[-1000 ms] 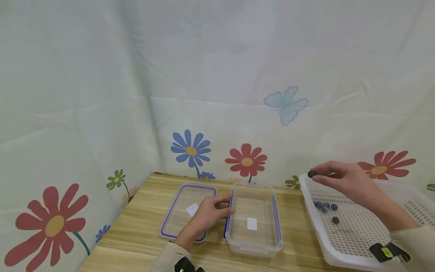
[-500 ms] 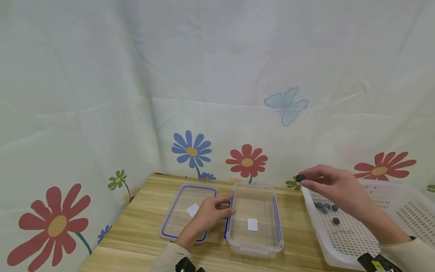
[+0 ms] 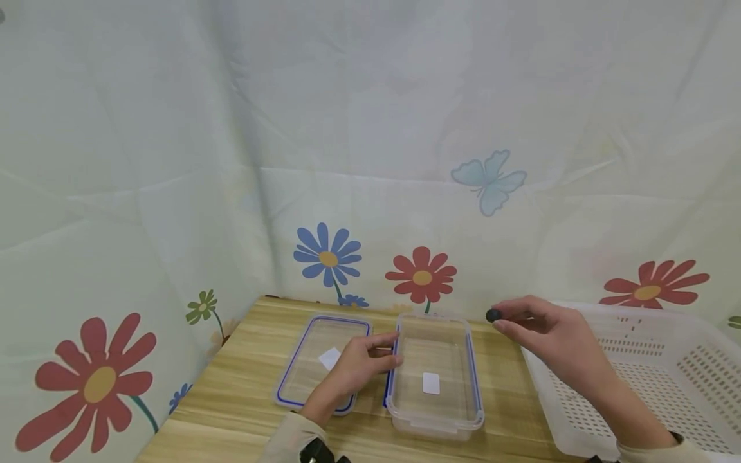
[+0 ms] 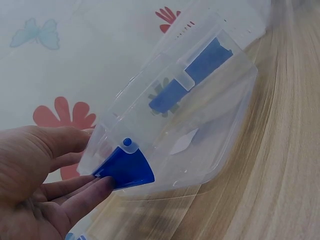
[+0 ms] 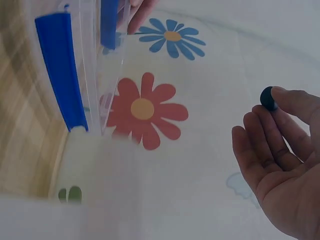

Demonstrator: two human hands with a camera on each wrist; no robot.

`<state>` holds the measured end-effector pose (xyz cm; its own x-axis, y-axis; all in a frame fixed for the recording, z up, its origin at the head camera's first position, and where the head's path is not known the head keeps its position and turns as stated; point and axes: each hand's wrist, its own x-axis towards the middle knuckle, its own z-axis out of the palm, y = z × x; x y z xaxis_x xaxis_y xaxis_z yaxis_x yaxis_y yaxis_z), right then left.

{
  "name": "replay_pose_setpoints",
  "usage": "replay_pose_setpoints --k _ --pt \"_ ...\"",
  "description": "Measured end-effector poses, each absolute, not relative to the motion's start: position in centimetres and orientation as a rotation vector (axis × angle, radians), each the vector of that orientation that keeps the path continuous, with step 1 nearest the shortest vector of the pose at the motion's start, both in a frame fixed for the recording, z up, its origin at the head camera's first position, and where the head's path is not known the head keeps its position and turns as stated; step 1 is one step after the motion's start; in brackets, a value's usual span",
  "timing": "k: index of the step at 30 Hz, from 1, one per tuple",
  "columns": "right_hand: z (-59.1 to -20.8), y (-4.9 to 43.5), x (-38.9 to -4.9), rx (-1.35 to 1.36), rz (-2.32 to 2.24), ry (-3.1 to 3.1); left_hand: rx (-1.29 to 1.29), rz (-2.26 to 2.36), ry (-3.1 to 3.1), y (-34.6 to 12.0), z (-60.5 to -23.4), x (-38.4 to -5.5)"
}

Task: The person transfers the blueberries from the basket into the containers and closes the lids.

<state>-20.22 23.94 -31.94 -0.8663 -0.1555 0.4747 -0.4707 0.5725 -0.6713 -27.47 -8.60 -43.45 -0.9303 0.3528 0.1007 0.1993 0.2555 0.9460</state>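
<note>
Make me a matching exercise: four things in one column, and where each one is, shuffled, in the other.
Things
1. White perforated plastic basket
2. Small round dark ball
3. Clear plastic lid with a blue seal
4. Clear rectangular plastic box with blue clips

Places
A. Pinched by the right hand
B. Touched at its side by the left hand
C. Farthest right of the four, in the head view
D. Flat on the wood-grain table, farthest left

Pairs: 1-C, 2-A, 3-D, 4-B

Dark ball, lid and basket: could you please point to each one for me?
Dark ball [image 5: 268, 99], right wrist view: its middle.
Lid [image 3: 311, 365], head view: its clear panel.
Basket [image 3: 546, 395], head view: its left wall.
</note>
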Motion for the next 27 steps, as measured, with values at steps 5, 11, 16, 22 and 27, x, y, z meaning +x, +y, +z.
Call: replay_pose_setpoints --k 5,11,16,22,27 --pt "-32.9 22.7 -19.9 0.480 1.320 -2.406 0.535 1.775 2.372 -8.6 -43.5 -27.5" --pt "-33.6 21.5 -19.5 0.397 1.372 -2.421 0.544 1.766 2.379 -8.7 -43.6 -27.5" --pt "-34.3 20.9 -19.5 0.369 1.397 -2.418 0.547 1.767 2.379 -8.7 -43.7 -27.6" --pt "-35.0 20.4 -19.7 0.397 1.443 -2.393 0.551 1.767 2.375 -8.7 -43.8 -27.7" --pt "-35.7 19.8 -19.9 0.410 1.416 -2.403 0.551 1.780 2.367 -8.7 -43.9 -27.7"
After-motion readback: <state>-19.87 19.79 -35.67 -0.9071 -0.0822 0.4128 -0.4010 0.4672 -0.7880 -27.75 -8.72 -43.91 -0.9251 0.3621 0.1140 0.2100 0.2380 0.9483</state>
